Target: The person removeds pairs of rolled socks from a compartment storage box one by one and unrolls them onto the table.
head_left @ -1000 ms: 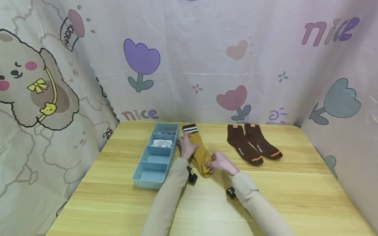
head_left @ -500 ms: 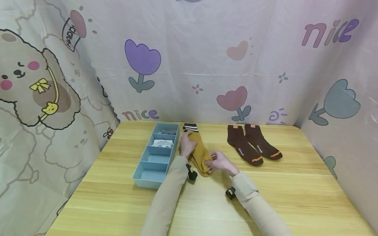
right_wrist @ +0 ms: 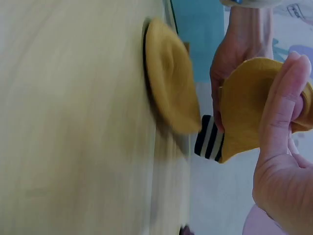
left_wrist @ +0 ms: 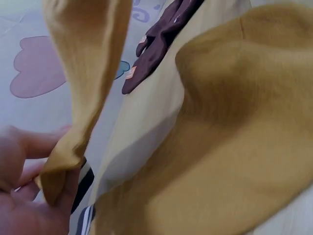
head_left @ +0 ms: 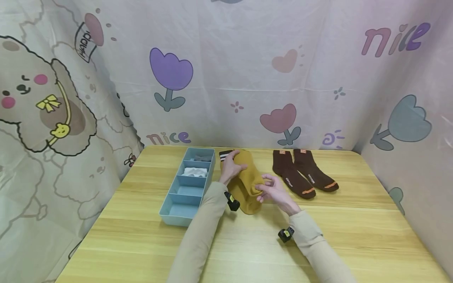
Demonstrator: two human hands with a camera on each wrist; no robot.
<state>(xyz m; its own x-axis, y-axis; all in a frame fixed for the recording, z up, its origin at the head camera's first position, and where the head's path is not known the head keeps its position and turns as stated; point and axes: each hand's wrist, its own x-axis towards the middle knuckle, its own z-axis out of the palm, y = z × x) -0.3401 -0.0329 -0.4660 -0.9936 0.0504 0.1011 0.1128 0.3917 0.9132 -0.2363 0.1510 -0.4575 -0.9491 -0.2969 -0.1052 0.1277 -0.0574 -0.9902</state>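
Both hands hold one mustard-yellow sock raised off the table. My left hand pinches it toward its black-and-white striped cuff, which hangs below the fingers in the right wrist view. My right hand pinches the toe end between thumb and fingers. Under it, the matching mustard sock lies on the table, partly covered in the head view; in the left wrist view this lower sock fills the right side.
Left of the hands stands a light blue divided box; a grey item and a white folded item sit in its far compartments. Two dark brown socks lie to the right. A printed curtain hangs behind the wooden table.
The upper mustard sock has been lifted off the lower one and shifted right, with both hands moving right along with it. The brown socks and the box have stayed put.
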